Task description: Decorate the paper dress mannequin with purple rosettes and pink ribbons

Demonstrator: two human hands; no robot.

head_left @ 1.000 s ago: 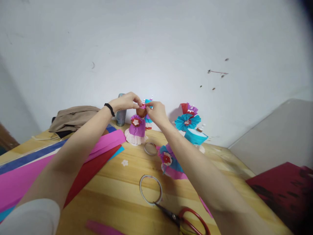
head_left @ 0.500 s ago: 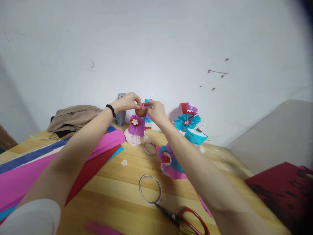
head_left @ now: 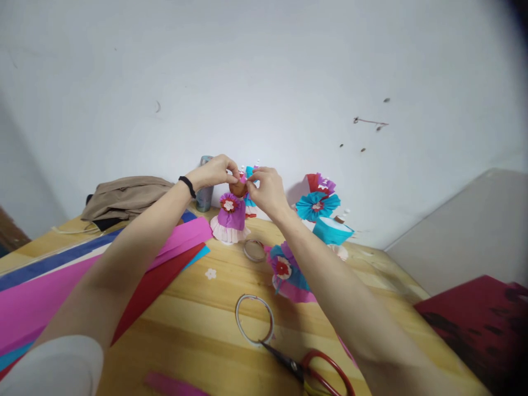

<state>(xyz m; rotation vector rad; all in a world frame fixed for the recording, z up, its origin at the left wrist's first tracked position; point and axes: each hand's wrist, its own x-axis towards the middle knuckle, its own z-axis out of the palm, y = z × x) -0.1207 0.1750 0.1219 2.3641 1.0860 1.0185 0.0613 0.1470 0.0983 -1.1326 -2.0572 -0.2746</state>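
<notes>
A small doll (head_left: 231, 219) in a purple and pale pink crepe paper dress stands at the back of the table, a red and white flower on its front. At the left side of its brown head (head_left: 238, 190), my left hand (head_left: 218, 171) is closed, thumb and finger pinched. My right hand (head_left: 266, 190) has its fingertips together at the head's right side. Whatever small piece either hand may hold is hidden. Behind the head, a blue and purple doll (head_left: 249, 201) is partly covered.
Tape rings (head_left: 236, 320) and scissors (head_left: 292, 365) lie in front. Paper sheets (head_left: 140, 300) and a cloth (head_left: 127, 198) are at left, near a can (head_left: 204, 199). More paper dolls (head_left: 332, 230) stand at right. A white paper flower (head_left: 210, 273) lies mid-table.
My right hand has shifted slightly right and its fingers have bent closer beside the doll's head. My left hand stays at the head. The view has moved very slightly.
</notes>
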